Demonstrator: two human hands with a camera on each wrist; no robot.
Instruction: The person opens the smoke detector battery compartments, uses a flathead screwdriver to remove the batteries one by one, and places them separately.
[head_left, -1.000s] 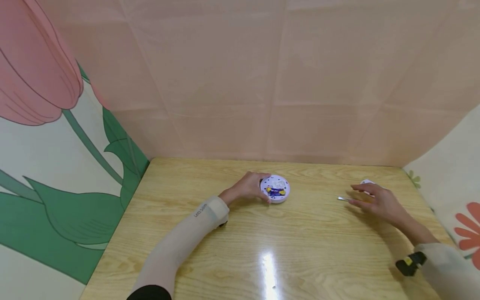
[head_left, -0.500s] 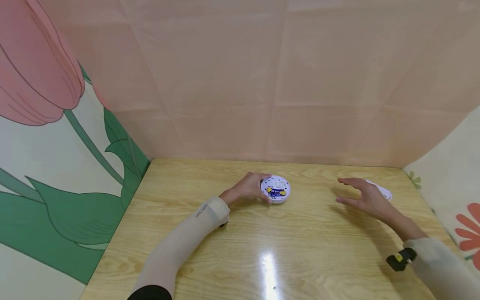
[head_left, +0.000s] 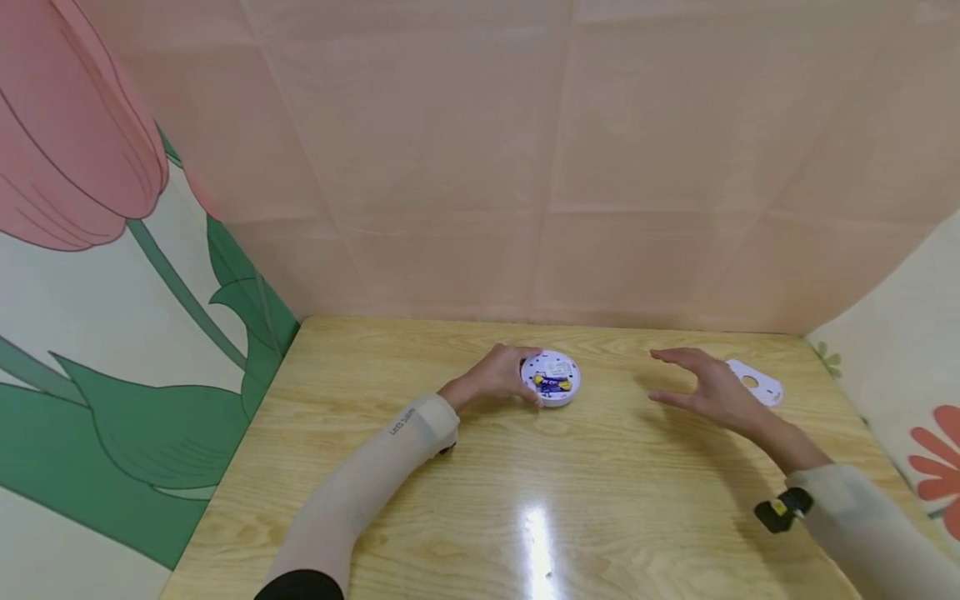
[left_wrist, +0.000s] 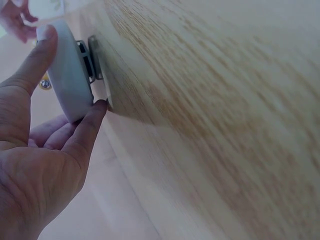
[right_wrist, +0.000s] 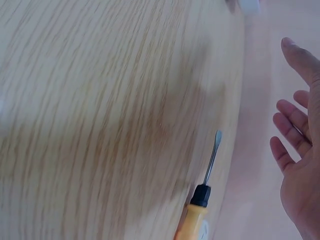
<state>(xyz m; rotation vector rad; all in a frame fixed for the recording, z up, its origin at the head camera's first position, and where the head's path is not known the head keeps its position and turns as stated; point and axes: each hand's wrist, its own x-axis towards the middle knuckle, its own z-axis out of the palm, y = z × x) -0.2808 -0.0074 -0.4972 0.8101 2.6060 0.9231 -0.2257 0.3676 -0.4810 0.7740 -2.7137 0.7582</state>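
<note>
My left hand [head_left: 495,372] grips a round white disc-shaped case [head_left: 557,368] by its edge, thumb on one side and fingers on the other. A blue and yellow figure and small dark marks decorate its face. In the left wrist view the case [left_wrist: 70,80] shows a thick pale side, with a dark clip-like part at the tabletop side. Right of it, my right hand [head_left: 712,387] hovers with thumb and fingers spread, holding nothing. A flat-tipped screwdriver [right_wrist: 195,216] with a yellow handle lies on the table in the right wrist view; the hand hides it in the head view.
A white rounded plate [head_left: 767,390] with a round hole lies behind the right hand, near the table's right side. The wooden table [head_left: 615,500] meets a pink cloth backdrop [head_left: 435,167] at its far edge. Flower-patterned panels [head_left: 900,375] stand at both sides.
My right hand has moved left, away from the white plate, uncovering it. The screwdriver tip that showed beside its fingers is now out of sight in the head view. The left hand has stayed still.
</note>
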